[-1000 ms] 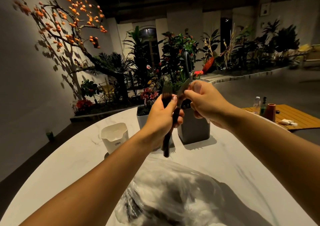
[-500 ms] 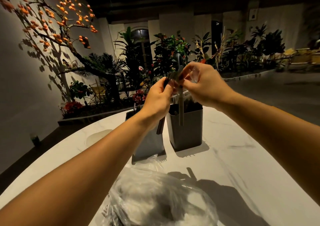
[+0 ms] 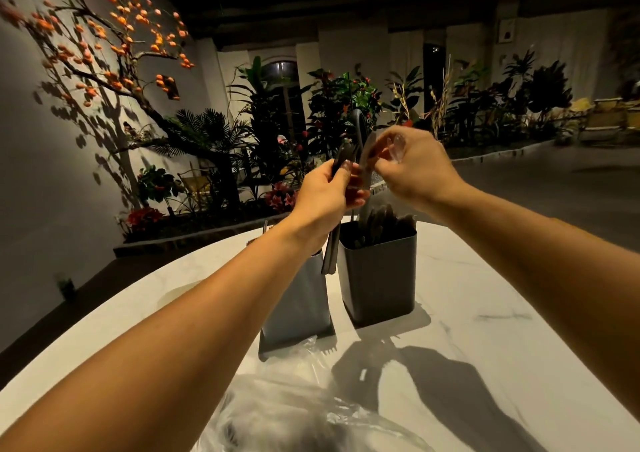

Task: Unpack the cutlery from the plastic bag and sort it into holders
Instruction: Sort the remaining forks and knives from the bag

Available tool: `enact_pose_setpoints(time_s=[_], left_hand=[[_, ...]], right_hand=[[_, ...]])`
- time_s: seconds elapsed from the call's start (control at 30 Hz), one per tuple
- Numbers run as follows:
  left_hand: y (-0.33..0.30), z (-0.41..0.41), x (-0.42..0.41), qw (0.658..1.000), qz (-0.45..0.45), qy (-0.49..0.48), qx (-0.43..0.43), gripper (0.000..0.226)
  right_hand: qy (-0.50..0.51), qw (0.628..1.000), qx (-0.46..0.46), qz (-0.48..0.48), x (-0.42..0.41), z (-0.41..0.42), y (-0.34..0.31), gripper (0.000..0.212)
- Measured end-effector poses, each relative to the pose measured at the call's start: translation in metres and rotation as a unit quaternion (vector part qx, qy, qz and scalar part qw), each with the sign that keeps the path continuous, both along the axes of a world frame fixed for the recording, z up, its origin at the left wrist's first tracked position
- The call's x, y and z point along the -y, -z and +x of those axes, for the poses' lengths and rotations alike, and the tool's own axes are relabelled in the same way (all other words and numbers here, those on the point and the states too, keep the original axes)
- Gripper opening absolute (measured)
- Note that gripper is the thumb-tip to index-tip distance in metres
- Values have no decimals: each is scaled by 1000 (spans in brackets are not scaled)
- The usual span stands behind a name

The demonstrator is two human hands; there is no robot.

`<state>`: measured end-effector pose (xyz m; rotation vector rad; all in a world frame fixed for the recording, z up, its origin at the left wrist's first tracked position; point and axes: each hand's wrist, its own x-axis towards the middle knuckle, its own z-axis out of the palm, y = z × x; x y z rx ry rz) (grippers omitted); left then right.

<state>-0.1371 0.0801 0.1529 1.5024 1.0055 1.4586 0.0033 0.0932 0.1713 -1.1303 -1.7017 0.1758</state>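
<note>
L hand grips dark cutlery; R hand pinches one piece above dark holder. No legible writing.

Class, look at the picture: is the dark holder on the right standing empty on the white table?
No. The dark holder already has several dark cutlery pieces standing in it, their tops rising above its rim.

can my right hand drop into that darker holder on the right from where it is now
Probably yes. The right hand hovers just above the dark holder, whose top is open. The cutlery already standing inside crowds the opening, and the left hand with its bundle sits close beside.
</note>
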Motion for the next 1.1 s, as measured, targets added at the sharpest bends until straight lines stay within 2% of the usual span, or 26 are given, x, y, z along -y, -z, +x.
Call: enact_pose_setpoints(time_s=[0.2,0.33,0.4,0.57,0.67,0.77,0.93,1.1], left_hand=[[22,-13,-14,997,-32,-73,-13,30],[23,-19,-18,997,-52,-48,16,31],[23,-21,-17,998,-57,-34,18,31],[20,-22,-14,996,-74,-38,35,29],[15,-28,-8,994,-91,-4,62,24],[11,-37,6,991,-102,49,65,25],[2,-56,22,998,-26,65,3,27],[-20,-82,26,996,62,-2,-61,26]], right_hand=[[7,997,13,-70,-25,-6,32,11],[35,984,124,-127,-36,-8,43,14],[44,981,142,-128,-36,-10,43,18],[46,989,115,-78,-28,-10,29,16],[-48,995,29,-87,-11,-21,17,21],[-143,978,-57,-139,6,-37,6,24],[-199,970,-54,-129,21,-59,-12,13],[-172,985,-7,-2,21,-76,-30,9]])
